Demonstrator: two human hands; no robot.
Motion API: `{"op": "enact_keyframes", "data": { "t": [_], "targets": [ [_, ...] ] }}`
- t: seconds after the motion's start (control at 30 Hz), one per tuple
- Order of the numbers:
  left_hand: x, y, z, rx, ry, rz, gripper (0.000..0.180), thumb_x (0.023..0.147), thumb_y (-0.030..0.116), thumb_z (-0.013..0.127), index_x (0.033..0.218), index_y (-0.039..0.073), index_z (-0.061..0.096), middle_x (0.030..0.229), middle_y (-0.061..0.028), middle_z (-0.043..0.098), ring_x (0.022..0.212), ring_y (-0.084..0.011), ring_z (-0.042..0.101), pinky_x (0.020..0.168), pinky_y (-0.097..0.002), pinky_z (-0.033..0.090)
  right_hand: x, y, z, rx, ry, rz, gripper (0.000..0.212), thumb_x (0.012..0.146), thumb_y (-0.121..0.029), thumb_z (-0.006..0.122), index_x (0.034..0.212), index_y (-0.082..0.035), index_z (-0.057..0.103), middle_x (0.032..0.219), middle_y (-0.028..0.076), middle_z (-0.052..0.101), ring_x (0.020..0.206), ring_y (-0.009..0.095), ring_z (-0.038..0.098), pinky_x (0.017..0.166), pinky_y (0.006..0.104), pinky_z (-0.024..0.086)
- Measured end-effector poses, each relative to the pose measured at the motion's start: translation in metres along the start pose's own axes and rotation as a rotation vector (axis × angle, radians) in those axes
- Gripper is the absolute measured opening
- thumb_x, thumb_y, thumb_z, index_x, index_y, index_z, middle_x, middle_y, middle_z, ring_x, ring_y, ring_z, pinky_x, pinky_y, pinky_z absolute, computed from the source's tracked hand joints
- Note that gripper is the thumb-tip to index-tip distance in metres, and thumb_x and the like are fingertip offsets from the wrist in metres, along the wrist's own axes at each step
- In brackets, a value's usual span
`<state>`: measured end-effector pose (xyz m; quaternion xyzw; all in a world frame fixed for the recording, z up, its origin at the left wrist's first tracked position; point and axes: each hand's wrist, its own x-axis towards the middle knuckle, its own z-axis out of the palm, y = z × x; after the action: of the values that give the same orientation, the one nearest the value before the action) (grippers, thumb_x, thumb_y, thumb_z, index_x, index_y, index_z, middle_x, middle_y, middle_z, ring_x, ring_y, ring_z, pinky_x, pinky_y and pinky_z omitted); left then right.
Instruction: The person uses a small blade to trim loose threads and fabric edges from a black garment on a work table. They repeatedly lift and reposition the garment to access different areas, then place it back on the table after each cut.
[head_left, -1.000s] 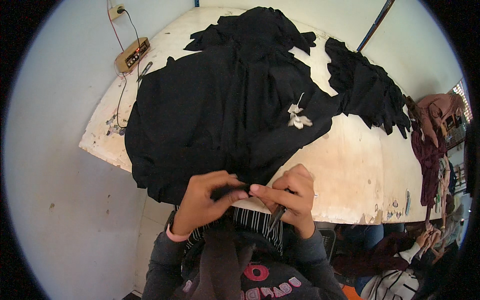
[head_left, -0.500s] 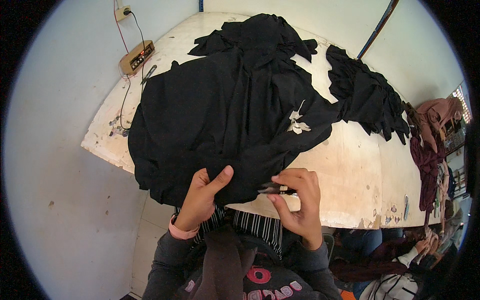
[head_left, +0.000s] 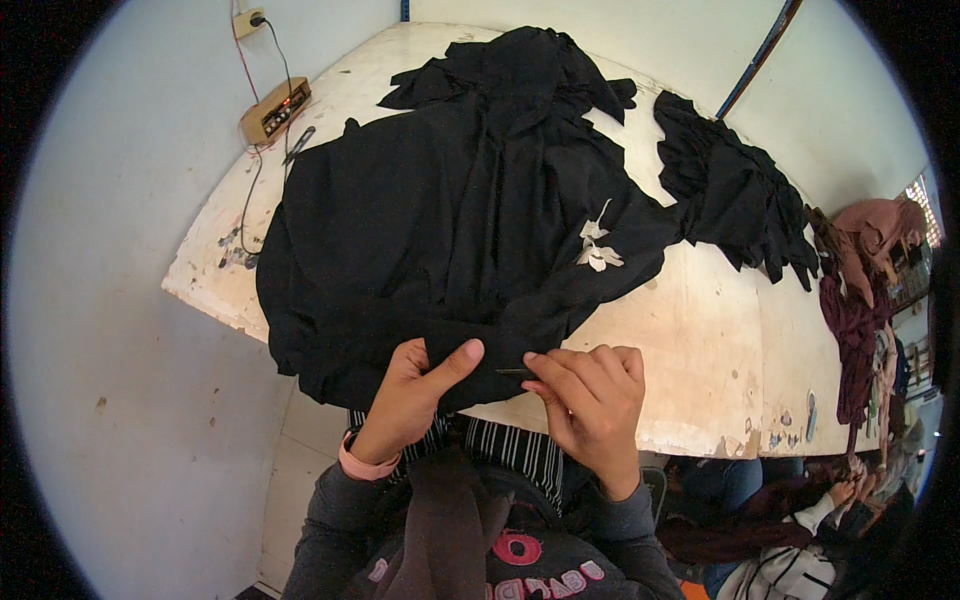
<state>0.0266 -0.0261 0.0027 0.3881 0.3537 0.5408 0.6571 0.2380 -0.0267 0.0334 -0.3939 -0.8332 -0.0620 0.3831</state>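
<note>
A large black garment (head_left: 400,220) is spread in folds over the table in front of me. A pale flower-shaped decoration (head_left: 598,252) shows on its right side. My left hand (head_left: 408,395) grips the garment's near edge, thumb on top and the fingers hidden under the cloth. Just to its right, my right hand (head_left: 595,405) is closed around small dark thread snips (head_left: 512,371). Their thin blades point left over the black cloth near my left thumb; most of their body is hidden by my fingers, and I cannot tell whether they touch the fabric.
Another black garment (head_left: 735,190) lies at the table's far right. A brown box with knobs (head_left: 275,112) and a cable stands at the far left, near a slim dark tool (head_left: 299,145). Clothes (head_left: 850,340) hang at the right, and another person (head_left: 790,520) sits at lower right.
My left hand has slid slightly right along the cloth. The right hand has turned and tightened its fingers, so the snips show less and their blades lie farther left.
</note>
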Motion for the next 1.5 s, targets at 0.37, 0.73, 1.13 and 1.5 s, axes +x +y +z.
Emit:
{"op": "enact_keyframes", "data": {
  "t": [0.37, 0.73, 1.13, 1.5],
  "targets": [
    [-0.005, 0.011, 0.005, 0.013, -0.118, -0.031, 0.042, 0.097, 0.003, 0.061, 0.139, -0.002, 0.06, 0.136, -0.0133, 0.066, 0.119, -0.019, 0.065, 0.107, -0.0335, 0.048, 0.0, 0.0, 0.004, 0.16, 0.191, 0.267, 0.035, 0.077, -0.009, 0.082, 0.111, -0.007, 0.072, 0.09, 0.005, 0.069, 0.071, 0.021, 0.058, 0.07, 0.0345, 0.038],
    [0.0, -0.004, 0.003, 0.15, -0.063, -0.001, 0.033, 0.101, 0.012, 0.064, 0.132, 0.001, 0.066, 0.133, -0.012, 0.067, 0.12, -0.0155, 0.064, 0.107, -0.0304, 0.048, 0.0, 0.008, 0.005, 0.573, 0.047, 0.16, 0.024, 0.063, -0.001, 0.076, 0.085, -0.012, 0.075, 0.077, 0.0, 0.068, 0.063, 0.018, 0.058, 0.064, 0.0331, 0.036],
    [0.0, -0.002, 0.013, 0.324, -0.05, 0.226, 0.041, 0.102, 0.008, 0.061, 0.143, 0.003, 0.056, 0.14, -0.0107, 0.063, 0.127, -0.0173, 0.059, 0.109, -0.0308, 0.045, -0.008, 0.015, -0.002, 0.317, 0.041, 0.129, 0.06, 0.064, -0.015, 0.091, 0.12, -0.006, 0.071, 0.085, 0.003, 0.06, 0.072, 0.013, 0.053, 0.06, 0.0273, 0.039],
    [-0.006, -0.001, 0.017, 0.18, -0.047, 0.183, 0.052, 0.102, 0.004, 0.06, 0.152, 0.003, 0.044, 0.126, -0.0111, 0.068, 0.117, -0.012, 0.062, 0.101, -0.0252, 0.048, -0.002, 0.002, -0.003, 0.1, 0.041, 0.173, 0.034, 0.078, -0.014, 0.081, 0.109, -0.008, 0.071, 0.095, 0.004, 0.072, 0.077, 0.021, 0.063, 0.073, 0.0363, 0.037]
  ]
}}
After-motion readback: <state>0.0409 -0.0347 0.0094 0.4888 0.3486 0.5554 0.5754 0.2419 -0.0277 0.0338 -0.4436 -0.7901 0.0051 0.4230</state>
